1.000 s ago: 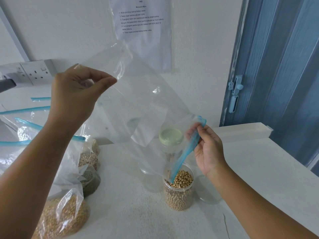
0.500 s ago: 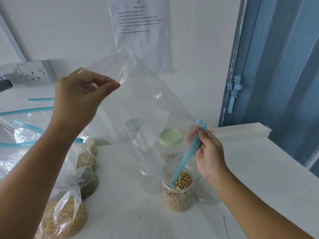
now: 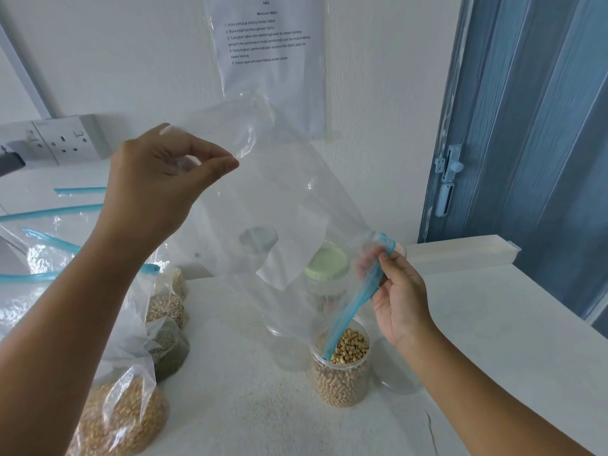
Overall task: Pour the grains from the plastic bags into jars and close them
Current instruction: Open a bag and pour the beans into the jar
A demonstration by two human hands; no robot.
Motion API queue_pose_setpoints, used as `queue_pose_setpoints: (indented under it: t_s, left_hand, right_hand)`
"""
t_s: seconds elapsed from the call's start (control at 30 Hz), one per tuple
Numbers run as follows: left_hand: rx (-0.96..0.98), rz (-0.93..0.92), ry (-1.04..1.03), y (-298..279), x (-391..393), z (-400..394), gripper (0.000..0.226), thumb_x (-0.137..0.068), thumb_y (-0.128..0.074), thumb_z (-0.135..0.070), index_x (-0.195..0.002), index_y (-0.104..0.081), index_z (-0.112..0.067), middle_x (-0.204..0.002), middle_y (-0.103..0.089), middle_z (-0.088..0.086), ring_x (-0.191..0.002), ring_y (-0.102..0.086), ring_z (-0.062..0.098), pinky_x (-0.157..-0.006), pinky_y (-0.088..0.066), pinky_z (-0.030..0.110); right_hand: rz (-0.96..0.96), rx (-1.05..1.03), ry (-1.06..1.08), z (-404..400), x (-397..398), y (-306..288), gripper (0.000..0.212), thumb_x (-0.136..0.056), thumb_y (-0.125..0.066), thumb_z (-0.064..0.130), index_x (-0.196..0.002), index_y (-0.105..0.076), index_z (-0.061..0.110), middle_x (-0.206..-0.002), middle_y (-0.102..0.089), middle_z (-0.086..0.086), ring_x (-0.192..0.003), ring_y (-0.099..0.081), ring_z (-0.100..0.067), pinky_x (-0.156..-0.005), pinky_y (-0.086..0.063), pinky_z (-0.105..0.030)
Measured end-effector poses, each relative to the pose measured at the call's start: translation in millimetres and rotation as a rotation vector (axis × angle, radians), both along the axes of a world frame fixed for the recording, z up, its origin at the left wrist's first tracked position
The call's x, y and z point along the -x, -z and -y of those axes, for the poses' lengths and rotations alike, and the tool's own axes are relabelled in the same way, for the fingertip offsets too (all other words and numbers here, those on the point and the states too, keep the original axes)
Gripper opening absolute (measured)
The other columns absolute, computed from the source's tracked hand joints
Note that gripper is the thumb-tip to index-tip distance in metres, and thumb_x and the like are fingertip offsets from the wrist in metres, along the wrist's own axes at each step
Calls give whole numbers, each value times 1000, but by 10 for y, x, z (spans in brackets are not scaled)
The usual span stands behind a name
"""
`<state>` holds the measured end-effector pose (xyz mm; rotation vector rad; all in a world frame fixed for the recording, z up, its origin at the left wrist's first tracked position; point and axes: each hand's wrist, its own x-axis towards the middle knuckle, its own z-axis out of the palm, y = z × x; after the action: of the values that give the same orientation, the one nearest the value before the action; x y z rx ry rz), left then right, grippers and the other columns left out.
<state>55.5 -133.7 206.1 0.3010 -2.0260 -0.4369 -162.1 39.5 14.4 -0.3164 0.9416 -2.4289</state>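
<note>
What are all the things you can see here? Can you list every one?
Empty plastic bag: 1, clear with blue zip, held tipped over the open jar.
Open jar: 1, clear, full of tan beans, table centre.
Lidded jar: 1, pale green lid, behind the bag.
Grain bags: several, clear, table left.
Wall socket: 1, white, left wall.
Instruction sheet: 1, white, wall.
Door: 1, blue, right.
Left hand: pinches bag bottom.
Right hand: pinches the zip.
</note>
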Motion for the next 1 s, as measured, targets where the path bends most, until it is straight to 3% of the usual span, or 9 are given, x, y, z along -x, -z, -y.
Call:
queue_pose_setpoints:
  t_s: [0.2,0.33,0.43,0.83,1.0]
  left_hand:
    - [-19,2,14,-2,4,23,8,-86,-83,-40,-90,-76,-40,-90,-71,1,-78,-64,18,-73,-50,24]
    - [-62,4,23,53,2,57,8,-85,-84,-38,-89,-77,-40,-90,-70,-2,-79,-66,19,-76,-52,29]
    - [-84,10,18,72,-1,76,8,-85,-85,-38,-89,-77,-39,-93,-71,1,-81,-68,22,-79,-54,35]
    - [-78,10,-9,101,-43,168,9,-86,-83,-39,-91,-76,-39,-92,-71,-2,-79,-65,14,-74,-49,21]
    - [-54,19,0,57,-42,135,10,-86,-83,-38,-93,-76,-38,-94,-72,1,-81,-66,17,-77,-52,27]
  right_hand:
    - [-30,-1,7,-6,65,-38,20,-107,-50,9,-116,-66,5,-101,-67,-12,-100,-66,-20,-96,-59,-33]
    - [-13,-8,5,3,29,19,19,-106,-50,7,-111,-69,5,-98,-72,-8,-94,-68,-18,-86,-61,-28]
    - [-21,-24,11,4,22,12,19,-106,-51,7,-106,-70,6,-97,-71,-8,-92,-67,-18,-90,-59,-30]
    - [-21,-20,-19,27,-35,-10,20,-107,-49,8,-108,-69,7,-93,-70,-7,-90,-68,-15,-83,-60,-26]
    - [-11,-24,-18,16,-43,-8,19,-106,-50,8,-109,-69,7,-94,-71,-7,-92,-70,-16,-88,-60,-27]
